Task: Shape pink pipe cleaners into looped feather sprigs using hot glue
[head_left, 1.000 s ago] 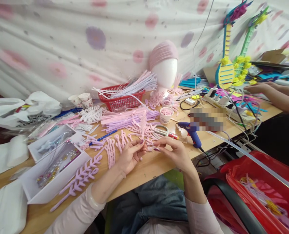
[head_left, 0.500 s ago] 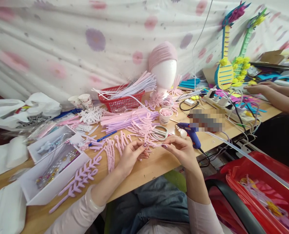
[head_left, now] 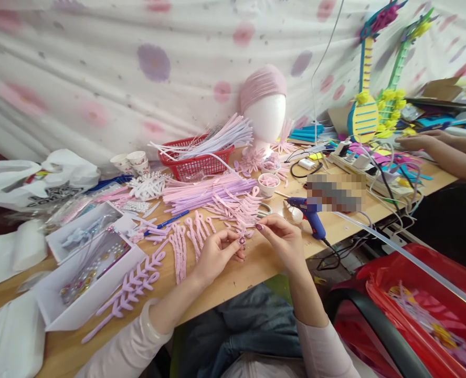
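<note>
From the head camera, here's the left hand (head_left: 219,253), low over the front of the table (head_left: 252,268), thumb and forefinger brought together in a pinch at the lower end of a pink leafy sprig (head_left: 243,211). The other fingers are loosely curled underneath, so it's a fingertip hold rather than a fist. And that sprig, fuzzy and many-looped, rises just beyond the hands, over the loose pink stems, its upper outline hard to pick out against them.

Over to the right hand (head_left: 283,240): palm down, fingers bent, thumb and forefinger close together beside the sprig's lower part. Whether those tips close on it is too small to tell. The two hands are near each other, fingertips apart.

Around them, a busy table! Scissor handles (head_left: 264,211) peek out just past the right hand, with a blue glue gun (head_left: 311,216) on its other side and a paper cup of pink pieces (head_left: 268,185) farther back. Off beyond the left hand, braided pink strips (head_left: 178,252) lie in a row, then a purple leafy sprig (head_left: 128,286) beside the white box (head_left: 87,304) of beads.
</note>
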`<state>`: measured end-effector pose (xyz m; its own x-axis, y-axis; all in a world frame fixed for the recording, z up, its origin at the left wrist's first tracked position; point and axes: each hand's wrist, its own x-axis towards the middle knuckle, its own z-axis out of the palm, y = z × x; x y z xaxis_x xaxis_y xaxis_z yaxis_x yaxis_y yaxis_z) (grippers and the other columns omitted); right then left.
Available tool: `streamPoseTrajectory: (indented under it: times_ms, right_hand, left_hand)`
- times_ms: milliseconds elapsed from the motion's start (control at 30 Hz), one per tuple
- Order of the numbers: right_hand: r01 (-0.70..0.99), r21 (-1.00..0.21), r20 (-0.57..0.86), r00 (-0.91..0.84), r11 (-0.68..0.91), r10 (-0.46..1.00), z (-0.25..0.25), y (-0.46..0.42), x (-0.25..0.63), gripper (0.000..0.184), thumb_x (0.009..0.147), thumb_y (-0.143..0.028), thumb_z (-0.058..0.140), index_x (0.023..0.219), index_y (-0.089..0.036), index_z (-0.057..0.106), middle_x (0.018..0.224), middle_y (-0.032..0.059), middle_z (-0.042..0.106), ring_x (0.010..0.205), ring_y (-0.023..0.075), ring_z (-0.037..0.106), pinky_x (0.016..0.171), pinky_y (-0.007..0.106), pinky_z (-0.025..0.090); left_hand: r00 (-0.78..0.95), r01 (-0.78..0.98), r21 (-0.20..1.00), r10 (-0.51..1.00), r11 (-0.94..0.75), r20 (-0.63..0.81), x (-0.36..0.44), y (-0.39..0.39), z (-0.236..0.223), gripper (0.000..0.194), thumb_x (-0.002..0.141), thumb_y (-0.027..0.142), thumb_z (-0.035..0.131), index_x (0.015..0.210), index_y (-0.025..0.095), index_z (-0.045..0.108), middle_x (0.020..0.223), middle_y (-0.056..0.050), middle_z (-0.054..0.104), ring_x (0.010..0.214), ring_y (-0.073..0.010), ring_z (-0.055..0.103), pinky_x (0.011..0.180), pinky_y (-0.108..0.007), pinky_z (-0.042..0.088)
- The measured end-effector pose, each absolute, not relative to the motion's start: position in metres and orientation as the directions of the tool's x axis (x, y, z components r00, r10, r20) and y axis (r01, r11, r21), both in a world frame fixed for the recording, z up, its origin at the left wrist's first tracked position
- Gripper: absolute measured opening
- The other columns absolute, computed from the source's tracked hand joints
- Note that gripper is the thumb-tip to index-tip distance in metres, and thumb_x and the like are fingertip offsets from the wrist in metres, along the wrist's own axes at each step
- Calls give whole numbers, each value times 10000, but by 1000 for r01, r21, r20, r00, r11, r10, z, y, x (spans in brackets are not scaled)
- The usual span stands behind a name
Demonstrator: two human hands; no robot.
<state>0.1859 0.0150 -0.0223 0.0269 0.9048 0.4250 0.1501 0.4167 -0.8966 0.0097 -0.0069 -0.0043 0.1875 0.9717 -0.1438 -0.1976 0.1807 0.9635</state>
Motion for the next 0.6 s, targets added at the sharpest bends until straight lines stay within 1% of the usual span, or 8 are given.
streamPoseTrajectory:
  times_ms: [300, 500, 600]
  right_hand:
    - [180, -905, 397, 30, 385, 917, -28, 16, 186, 166, 825, -374, 681, 787, -212, 693, 795, 39, 660, 746, 183, 589, 698, 313, 477]
    - [200, -902, 393, 12, 383, 919, -23, 14, 188, 178, 830, -373, 670, 764, -208, 685, 764, 34, 649, 705, 173, 569, 678, 308, 455]
    - [200, -908, 375, 0, 367, 927, -20, 13, 191, 163, 820, -358, 680, 764, -205, 683, 753, 33, 644, 690, 170, 552, 667, 305, 434]
  left_hand:
    - [178, -194, 970, 977, 148, -113, 9, -7, -4, 275, 660, 358, 786, 735, 145, 628, 615, -6, 658, 518, -132, 641, 554, -258, 555]
    - [184, -157, 981, 979, 114, -84, 9, -9, -4, 253, 669, 349, 779, 747, 150, 644, 648, -15, 669, 530, -139, 648, 560, -264, 566]
    - [184, -124, 990, 982, 71, -47, 9, -9, -5, 214, 702, 328, 750, 771, 153, 649, 661, -9, 664, 546, -134, 647, 563, -256, 569]
